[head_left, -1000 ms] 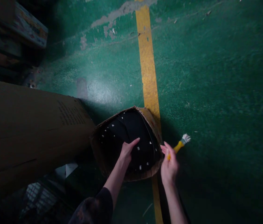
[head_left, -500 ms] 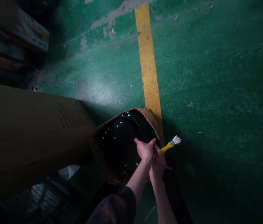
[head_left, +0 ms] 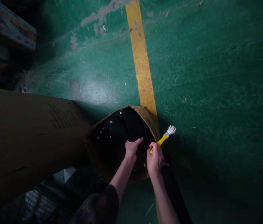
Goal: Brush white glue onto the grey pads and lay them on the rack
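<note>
A paintbrush [head_left: 160, 140] with a yellow handle and pale bristles is held in my right hand [head_left: 155, 160], fingers closed around the handle. Its bristles point up and right, past the rim of a worn cardboard box [head_left: 152, 126]. My left hand [head_left: 131, 150] is over the box, thumb stretched to the right and apart from the forefinger. The other fingers of that hand are partly hidden. Under it, dark, overlapping sheet-like material [head_left: 133, 124] fills the box, with small pale flecks scattered over it.
A large cardboard carton [head_left: 29, 124] stands to the left, close to the box. Farther back on the left are stacked boxes [head_left: 17, 26]. A yellow line [head_left: 140, 62] runs along the worn green floor [head_left: 203, 77]. Pale wire mesh [head_left: 32, 200] shows at lower left.
My hands have come apart: the left moved leftward over the dark material, while the right now shows fully with the paintbrush. The whole view has shifted slightly.
</note>
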Action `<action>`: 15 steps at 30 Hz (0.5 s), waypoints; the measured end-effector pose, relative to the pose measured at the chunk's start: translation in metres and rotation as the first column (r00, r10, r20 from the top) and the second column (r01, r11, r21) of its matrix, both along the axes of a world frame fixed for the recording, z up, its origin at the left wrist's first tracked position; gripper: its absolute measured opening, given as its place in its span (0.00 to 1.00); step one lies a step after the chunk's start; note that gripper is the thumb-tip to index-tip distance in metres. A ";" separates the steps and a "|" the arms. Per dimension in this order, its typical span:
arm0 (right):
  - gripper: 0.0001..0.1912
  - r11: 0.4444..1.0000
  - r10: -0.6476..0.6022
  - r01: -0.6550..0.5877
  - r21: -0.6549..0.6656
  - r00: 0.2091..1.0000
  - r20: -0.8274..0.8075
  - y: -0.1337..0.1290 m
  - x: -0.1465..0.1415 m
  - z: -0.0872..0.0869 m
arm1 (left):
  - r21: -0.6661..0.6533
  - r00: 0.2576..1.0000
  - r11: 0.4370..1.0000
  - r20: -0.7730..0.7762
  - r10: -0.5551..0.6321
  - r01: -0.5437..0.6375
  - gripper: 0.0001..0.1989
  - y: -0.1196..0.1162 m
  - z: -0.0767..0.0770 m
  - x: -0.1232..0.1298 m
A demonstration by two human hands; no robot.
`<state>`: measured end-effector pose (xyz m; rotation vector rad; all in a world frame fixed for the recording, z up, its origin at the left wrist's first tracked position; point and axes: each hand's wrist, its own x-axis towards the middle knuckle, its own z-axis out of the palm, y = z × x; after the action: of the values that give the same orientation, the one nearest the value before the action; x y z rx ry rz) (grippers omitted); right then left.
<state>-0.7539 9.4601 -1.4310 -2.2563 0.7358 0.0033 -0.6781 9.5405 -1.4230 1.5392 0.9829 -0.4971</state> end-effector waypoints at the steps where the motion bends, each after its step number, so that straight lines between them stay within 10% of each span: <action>1: 0.09 1.000 0.018 -0.018 -0.017 1.000 0.005 0.004 0.001 0.009 | -0.035 1.000 0.999 0.010 -0.011 0.011 0.25 0.007 0.007 0.001; 9: 0.10 0.957 0.272 -0.282 0.072 0.954 0.126 0.071 -0.025 0.113 | -0.094 0.998 0.994 -0.021 -0.059 0.056 0.30 0.118 0.086 -0.023; 15: 0.10 0.875 0.387 -0.406 0.265 0.914 0.123 0.130 -0.062 0.106 | -0.139 0.957 0.990 -0.291 -0.004 -0.038 0.21 0.196 0.057 -0.071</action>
<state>-0.8161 9.5902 -1.3254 -2.0761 0.2061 0.2185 -0.7494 9.7363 -1.3664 1.3508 1.1581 -0.7815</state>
